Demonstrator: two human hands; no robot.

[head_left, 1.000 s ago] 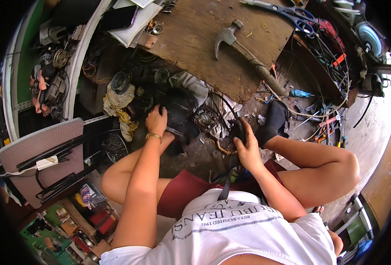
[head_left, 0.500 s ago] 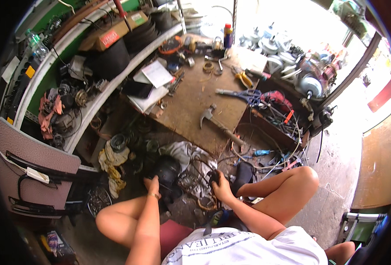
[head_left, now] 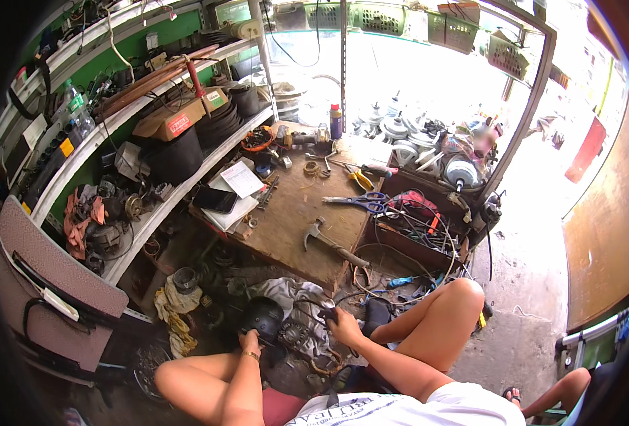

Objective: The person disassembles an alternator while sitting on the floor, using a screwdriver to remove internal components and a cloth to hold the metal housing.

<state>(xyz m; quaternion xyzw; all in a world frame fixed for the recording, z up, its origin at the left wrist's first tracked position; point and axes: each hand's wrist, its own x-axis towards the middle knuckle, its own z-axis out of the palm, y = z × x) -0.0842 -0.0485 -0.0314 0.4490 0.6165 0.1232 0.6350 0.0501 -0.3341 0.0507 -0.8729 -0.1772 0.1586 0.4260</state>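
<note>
My left hand (head_left: pixel 250 342) is closed on the lower edge of a black, rounded motor housing (head_left: pixel 263 314) resting low in front of me. My right hand (head_left: pixel 344 328) is closed around a small dark piece (head_left: pixel 326 314) whose kind I cannot make out, with a dark cord beside it. Between the hands sits a round metal part with fins (head_left: pixel 294 337), on a crumpled whitish cloth (head_left: pixel 293 291). What the fingers of both hands touch underneath is hidden.
Ahead stands a low wooden table (head_left: pixel 286 245) with a claw hammer (head_left: pixel 332 241), blue-handled scissors (head_left: pixel 357 204), yellow pliers (head_left: pixel 362 181) and a phone (head_left: pixel 216 199). A box of tools and wires (head_left: pixel 417 224) adjoins it. Loaded shelves (head_left: pixel 179 160) stand left; another person's sandalled foot (head_left: pixel 513 395) shows lower right.
My view has tilted up, showing more of the shelves and hanging baskets. My left hand stays at the black housing and my right hand still holds the small dark piece.
</note>
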